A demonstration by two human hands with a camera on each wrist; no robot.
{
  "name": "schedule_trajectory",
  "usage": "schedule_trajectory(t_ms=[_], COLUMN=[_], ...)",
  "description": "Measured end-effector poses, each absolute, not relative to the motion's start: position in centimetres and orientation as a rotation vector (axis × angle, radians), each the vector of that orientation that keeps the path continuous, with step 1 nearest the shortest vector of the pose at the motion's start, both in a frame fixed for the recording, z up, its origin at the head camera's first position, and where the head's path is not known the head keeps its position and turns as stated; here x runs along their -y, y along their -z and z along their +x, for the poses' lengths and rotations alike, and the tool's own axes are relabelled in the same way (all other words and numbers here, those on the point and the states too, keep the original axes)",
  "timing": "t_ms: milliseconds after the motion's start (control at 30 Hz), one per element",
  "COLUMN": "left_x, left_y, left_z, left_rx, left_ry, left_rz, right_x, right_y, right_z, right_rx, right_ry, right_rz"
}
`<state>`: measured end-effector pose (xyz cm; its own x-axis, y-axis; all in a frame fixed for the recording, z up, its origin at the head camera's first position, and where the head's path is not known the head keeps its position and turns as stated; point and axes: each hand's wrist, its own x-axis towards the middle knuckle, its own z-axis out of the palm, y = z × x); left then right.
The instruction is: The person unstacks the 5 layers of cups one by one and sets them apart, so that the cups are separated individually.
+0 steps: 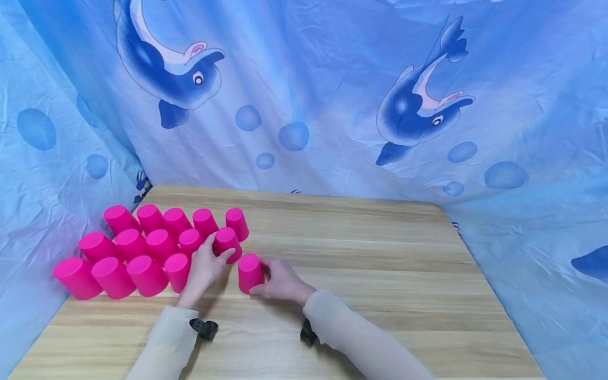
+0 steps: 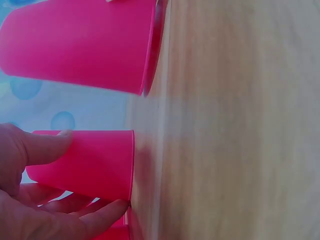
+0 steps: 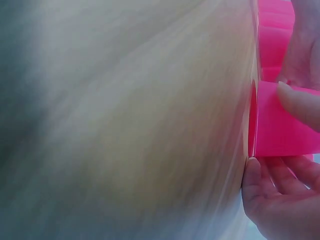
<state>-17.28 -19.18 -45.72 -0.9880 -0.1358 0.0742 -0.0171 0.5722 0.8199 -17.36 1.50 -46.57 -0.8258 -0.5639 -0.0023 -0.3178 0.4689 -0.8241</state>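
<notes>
My left hand [image 1: 207, 265] holds an upside-down pink cup [image 1: 227, 244] at the right end of the middle row. In the left wrist view, the thumb lies on one side of this cup [image 2: 87, 160] and the fingers on the other. Nearer to me, my right hand [image 1: 283, 281] grips another upside-down pink cup [image 1: 250, 273] from its right side. The right wrist view shows a sliver of the rim's inside on that cup [image 3: 282, 120], so it looks slightly tilted or raised off the table. A gap separates it from the front row.
Several more upturned pink cups stand in three slanted rows on the left: a back row [image 1: 176, 221], a middle row [image 1: 130, 244] and a front row [image 1: 146, 275]. The wooden table [image 1: 380, 285] extends to the right. Blue dolphin-print cloth [image 1: 332, 79] hangs behind and along both sides.
</notes>
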Motion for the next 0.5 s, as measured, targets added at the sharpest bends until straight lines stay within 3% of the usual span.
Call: schedule_trajectory(t_ms=[500], left_x=[19.5], left_y=[45.6], left_z=[-17.5], left_rx=[2.683], left_ry=[1.399], left_rz=[0.169], right_x=[0.4], right_y=[47.0], right_z=[-17.2], right_rx=[-2.452], right_ry=[1.289], right_rz=[-0.807])
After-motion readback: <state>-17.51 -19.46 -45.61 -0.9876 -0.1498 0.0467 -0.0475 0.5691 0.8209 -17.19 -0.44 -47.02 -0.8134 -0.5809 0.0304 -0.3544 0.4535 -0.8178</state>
